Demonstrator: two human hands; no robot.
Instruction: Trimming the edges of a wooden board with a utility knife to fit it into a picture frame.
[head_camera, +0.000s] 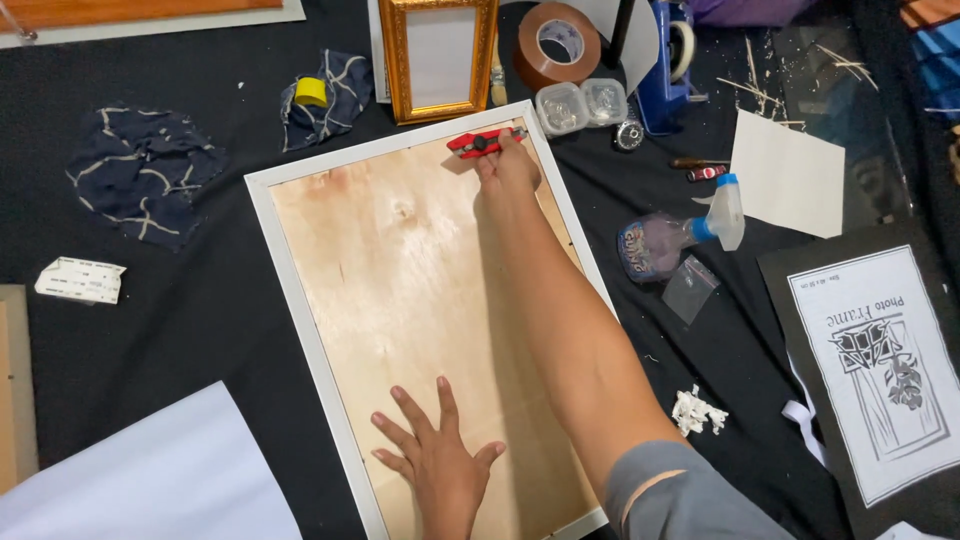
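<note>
Left hand (440, 455) open, flat on backing board (400, 300): keep pressing. Right hand (507, 165) gripping red cutter (482, 143) at far frame (290, 290) corner: hold blade steady.

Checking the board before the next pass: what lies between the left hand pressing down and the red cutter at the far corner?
In the head view, only bare plywood backing lies between the left hand and the red cutter.

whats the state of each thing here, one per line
white frame: face down, wooden backing up
left hand: flat on the backing, fingers spread
right hand: gripping the red cutter
red cutter: at the backing's far edge
gold frame: empty
spray bottle: lying on its side
tape roll: lying flat
</note>
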